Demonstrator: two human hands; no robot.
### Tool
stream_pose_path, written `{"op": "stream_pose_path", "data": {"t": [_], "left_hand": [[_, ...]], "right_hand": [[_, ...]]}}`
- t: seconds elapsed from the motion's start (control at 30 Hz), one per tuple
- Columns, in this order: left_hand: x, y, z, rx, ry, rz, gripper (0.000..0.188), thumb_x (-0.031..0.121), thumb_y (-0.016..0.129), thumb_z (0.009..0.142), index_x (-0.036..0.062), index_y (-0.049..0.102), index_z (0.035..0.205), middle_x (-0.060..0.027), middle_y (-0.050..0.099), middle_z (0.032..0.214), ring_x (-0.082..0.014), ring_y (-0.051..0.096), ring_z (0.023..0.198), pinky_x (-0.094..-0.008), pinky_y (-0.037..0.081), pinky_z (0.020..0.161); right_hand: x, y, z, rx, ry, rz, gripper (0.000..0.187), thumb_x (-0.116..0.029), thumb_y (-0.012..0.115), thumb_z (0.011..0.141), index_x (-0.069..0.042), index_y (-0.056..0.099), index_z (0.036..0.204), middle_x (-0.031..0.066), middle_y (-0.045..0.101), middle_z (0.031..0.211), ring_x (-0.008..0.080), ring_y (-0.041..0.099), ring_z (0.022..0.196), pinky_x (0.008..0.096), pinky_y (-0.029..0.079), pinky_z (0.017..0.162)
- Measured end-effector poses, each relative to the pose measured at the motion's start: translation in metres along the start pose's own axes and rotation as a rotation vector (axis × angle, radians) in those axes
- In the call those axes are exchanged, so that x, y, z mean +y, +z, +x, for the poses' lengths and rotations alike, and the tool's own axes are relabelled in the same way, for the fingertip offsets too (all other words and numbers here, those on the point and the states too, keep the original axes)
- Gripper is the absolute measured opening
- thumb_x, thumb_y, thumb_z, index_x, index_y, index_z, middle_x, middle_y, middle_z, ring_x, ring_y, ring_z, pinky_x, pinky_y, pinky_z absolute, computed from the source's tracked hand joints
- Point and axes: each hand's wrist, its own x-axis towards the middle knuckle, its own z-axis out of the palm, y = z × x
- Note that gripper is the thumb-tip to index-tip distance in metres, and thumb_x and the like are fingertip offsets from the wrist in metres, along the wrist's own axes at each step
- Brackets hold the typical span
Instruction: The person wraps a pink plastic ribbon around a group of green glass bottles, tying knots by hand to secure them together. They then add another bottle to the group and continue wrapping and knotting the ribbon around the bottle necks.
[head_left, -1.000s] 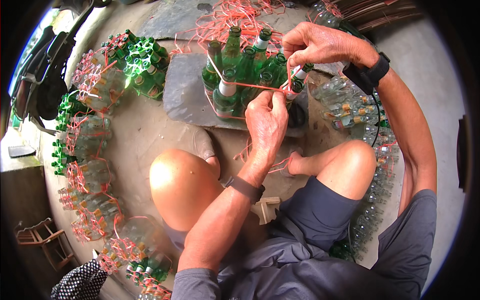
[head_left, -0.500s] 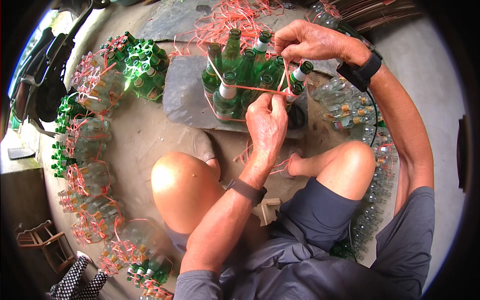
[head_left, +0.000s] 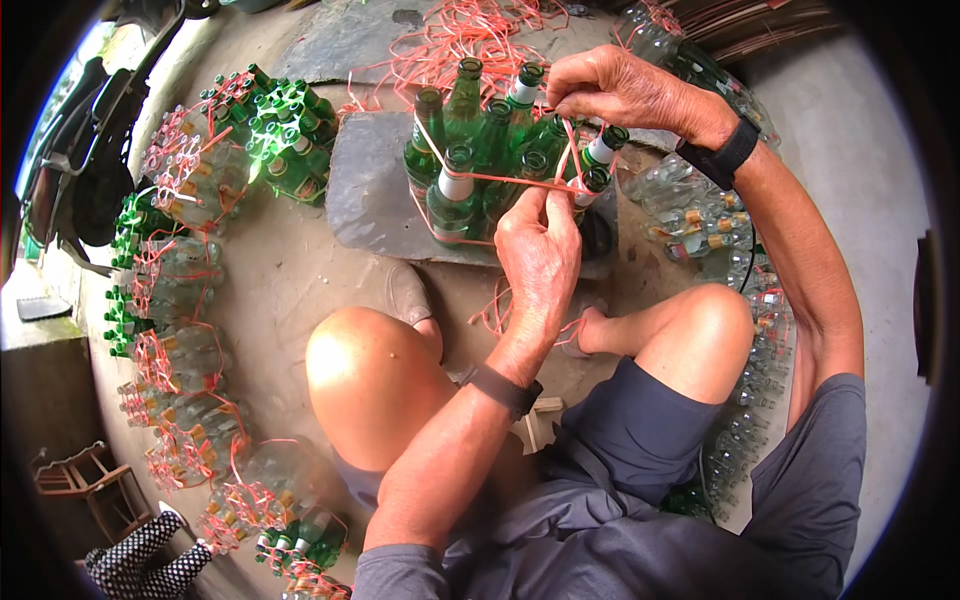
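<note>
Several green glass bottles [head_left: 452, 212] stand upright in a cluster on a dark flat board [head_left: 365, 190]. Pink plastic strapping [head_left: 510, 180] runs around the cluster, crossing in front of the bottle necks. At the cluster's near right side, my left hand [head_left: 540, 250] pinches the strap between thumb and finger, close to a white-collared bottle neck. Above the right-hand bottles, my right hand [head_left: 635, 95] is closed with its fingertips on a strand that slants down toward the left hand. Its fingertips partly hide the strand's end.
A tangled heap of pink strapping [head_left: 460, 50] lies beyond the board. Strapped bundles of clear bottles [head_left: 185, 270] line the left; a green bundle [head_left: 290, 140] sits at far left. More clear bottles [head_left: 690, 215] lie at right. Patterned trouser legs [head_left: 150, 560] of another person show at lower left.
My left hand has shifted very slightly right and toward me, still pinching the strap. The right hand's fingers have curled a little differently. The bottles have stayed in place.
</note>
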Motion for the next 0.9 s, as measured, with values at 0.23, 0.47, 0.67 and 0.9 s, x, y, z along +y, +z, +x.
{"op": "stream_pose_path", "data": {"t": [0.23, 0.47, 0.67, 0.9], "left_hand": [[-0.011, 0.006, 0.0, -0.001, -0.02, 0.015, 0.022, 0.016, 0.062, 0.102, -0.0011, 0.076, 0.102, -0.0155, 0.055, 0.062, -0.0145, 0.047, 0.058, -0.0378, 0.043, 0.058], [-0.013, 0.007, 0.001, 0.006, -0.021, -0.033, 0.021, 0.013, 0.061, 0.102, 0.0006, 0.077, 0.106, -0.0137, 0.059, 0.064, -0.0138, 0.049, 0.06, -0.0366, 0.045, 0.059], [-0.013, 0.007, 0.0, -0.007, -0.032, -0.039, 0.021, 0.013, 0.06, 0.103, -0.0005, 0.076, 0.107, -0.0141, 0.066, 0.07, -0.0121, 0.055, 0.066, -0.0349, 0.048, 0.064], [-0.008, 0.003, -0.003, -0.001, -0.023, -0.027, 0.023, 0.013, 0.058, 0.103, -0.0027, 0.076, 0.105, -0.0164, 0.071, 0.075, -0.0125, 0.06, 0.07, -0.0343, 0.05, 0.068]], "right_hand": [[0.001, 0.006, 0.003, 0.048, -0.001, 0.043, 0.012, -0.009, 0.072, 0.091, 0.0, 0.067, 0.097, 0.0087, 0.067, 0.081, 0.0165, 0.063, 0.08, 0.0349, 0.052, 0.076], [0.001, 0.009, 0.007, 0.026, -0.01, 0.037, 0.014, -0.007, 0.074, 0.092, 0.003, 0.068, 0.1, 0.0075, 0.068, 0.089, 0.015, 0.066, 0.086, 0.0317, 0.054, 0.081], [0.006, 0.019, 0.017, 0.031, -0.073, 0.103, 0.012, -0.006, 0.074, 0.09, 0.003, 0.068, 0.096, 0.005, 0.068, 0.083, 0.0131, 0.064, 0.081, 0.031, 0.053, 0.076], [0.016, 0.013, 0.03, -0.086, 0.131, 0.258, 0.014, -0.01, 0.073, 0.088, 0.002, 0.071, 0.094, -0.0003, 0.067, 0.076, 0.0074, 0.059, 0.074, 0.0287, 0.051, 0.067]]}}
